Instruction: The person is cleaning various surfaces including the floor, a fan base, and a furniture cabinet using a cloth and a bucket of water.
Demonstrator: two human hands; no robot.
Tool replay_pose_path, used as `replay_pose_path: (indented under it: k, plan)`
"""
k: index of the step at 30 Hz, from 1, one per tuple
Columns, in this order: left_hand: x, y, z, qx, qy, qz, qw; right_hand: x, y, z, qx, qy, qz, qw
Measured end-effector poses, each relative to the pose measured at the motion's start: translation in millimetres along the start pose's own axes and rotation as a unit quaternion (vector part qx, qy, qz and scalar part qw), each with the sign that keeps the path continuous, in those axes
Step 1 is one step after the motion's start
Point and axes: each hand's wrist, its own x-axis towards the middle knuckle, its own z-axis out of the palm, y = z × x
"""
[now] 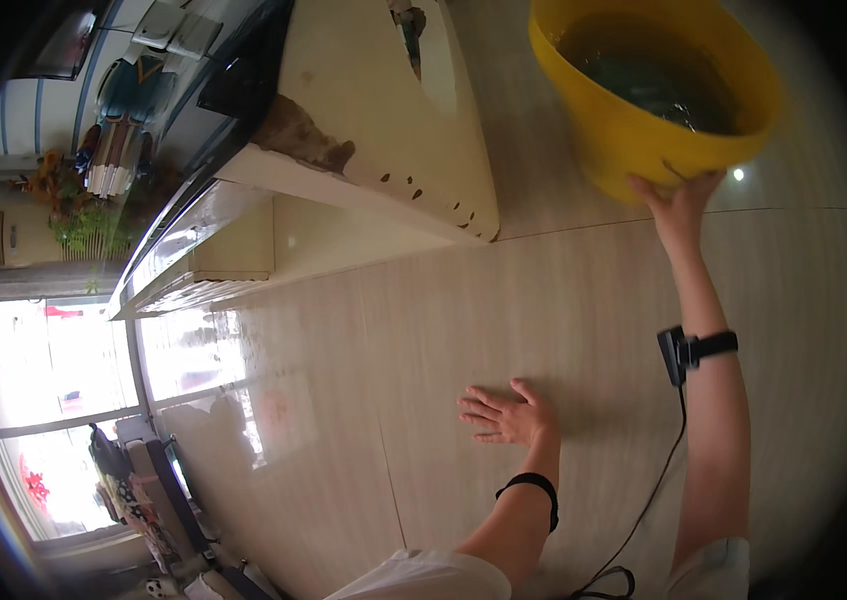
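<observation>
A yellow plastic bucket [618, 142] holding dark water [656, 82] is at the upper right of the view, tilted in the picture. My right hand [678, 206] grips its near side below the rim, thumb to the left; the fingertips are partly hidden. A black strap with a small black device [678, 356] goes round my right forearm, and a cable hangs from it. My left hand [509, 414] holds nothing, with its fingers spread over the floor [423, 330]. Whether the palm touches the floor I cannot tell. Another black band [539, 491] circles my left forearm.
Left of the bucket stands a cream cabinet [363, 97] with a dark top and chipped, peeling patches. Its lower corner reaches the floor near the bucket. Bright glazed doors [55, 367], a clothes-draped piece of furniture [138, 495] and a potted plant [89, 229] are at the far left.
</observation>
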Motion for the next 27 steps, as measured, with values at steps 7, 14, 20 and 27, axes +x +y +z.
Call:
replay_pose_path:
  k: [7, 14, 20, 27]
  plan:
    - [-20.7, 7.8, 0.8, -0.026, -0.017, 0.002, 0.999, 69.1, 19.5, 54.6, 0.069, 0.1, -0.025, 0.992]
    - [-3.1, -0.1, 1.7, -0.023, 0.033, 0.004, 0.999, 6.8, 67.2, -32.1, -0.208, -0.061, 0.09, 0.972]
    - [-13.4, 5.4, 7.9, -0.025, 0.009, -0.004, 1.0, -50.0, 117.8, -91.0, -0.388, -0.132, 0.052, 0.91]
    - [-10.5, 5.0, -2.8, -0.041, -0.002, -0.002, 0.999, -51.5, 112.3, -87.3, -0.375, -0.149, 0.046, 0.914]
